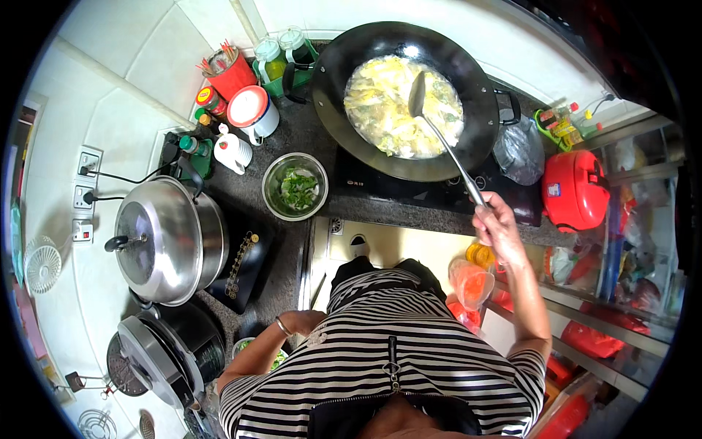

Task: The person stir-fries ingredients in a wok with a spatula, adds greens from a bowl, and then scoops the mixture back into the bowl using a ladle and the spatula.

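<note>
My right hand [496, 225] grips the handle of a metal wok spatula [444, 140]. The spatula's blade rests in a dark two-handled wok [329, 104], among chopped cabbage in pale broth [389, 104]. The wok stands over a black glass cooktop [395, 195]. My left hand [307, 322], with a bangle at the wrist, is bent in at my waist against the striped shirt. Its fingers are hidden, so what they do cannot be told. A steel bowl [269, 189] of chopped green leaves sits on the counter left of the wok.
On the left, a lidded steel pot [175, 241] stands on a black induction plate [241, 274]. Near the wall are a red chopstick holder [233, 77], an enamel mug [266, 118] and oil bottles [269, 57]. A red rice cooker [573, 189] is at right, beside a plastic-covered item [518, 151].
</note>
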Demonstrator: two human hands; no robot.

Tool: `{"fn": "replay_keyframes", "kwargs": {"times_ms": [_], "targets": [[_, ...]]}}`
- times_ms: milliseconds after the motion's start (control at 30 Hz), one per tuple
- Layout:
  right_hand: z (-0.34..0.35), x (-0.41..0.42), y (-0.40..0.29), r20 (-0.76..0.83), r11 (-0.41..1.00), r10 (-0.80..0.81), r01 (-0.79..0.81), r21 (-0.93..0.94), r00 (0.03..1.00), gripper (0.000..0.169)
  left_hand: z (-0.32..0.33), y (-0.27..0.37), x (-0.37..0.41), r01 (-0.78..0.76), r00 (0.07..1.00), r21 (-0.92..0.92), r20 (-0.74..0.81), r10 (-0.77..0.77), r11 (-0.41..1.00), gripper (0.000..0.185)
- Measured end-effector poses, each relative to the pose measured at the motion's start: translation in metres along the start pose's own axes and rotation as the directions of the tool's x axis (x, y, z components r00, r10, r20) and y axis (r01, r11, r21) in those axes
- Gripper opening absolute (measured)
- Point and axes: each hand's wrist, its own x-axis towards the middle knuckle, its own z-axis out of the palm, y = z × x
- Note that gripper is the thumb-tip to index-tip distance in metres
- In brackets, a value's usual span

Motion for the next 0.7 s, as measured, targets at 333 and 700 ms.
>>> {"fn": "replay_keyframes", "kwargs": {"times_ms": [333,700], "targets": [[-0.037,-0.003,-0.114,0.066,0.824,0.209,-0.139,-0.549,0.976,0.024,-0.022,-0.022,0.040,-0.136,0.973,0.014,0.188,0.131,0.991,0.061],[-0.055,0.042,-0.126,0.110,0.735,0.244,-0.110,-0.669,0.963,0.026,-0.020,0.007,0.056,-0.219,0.972,0.048,-0.077,0.223,0.974,0.059]]}}
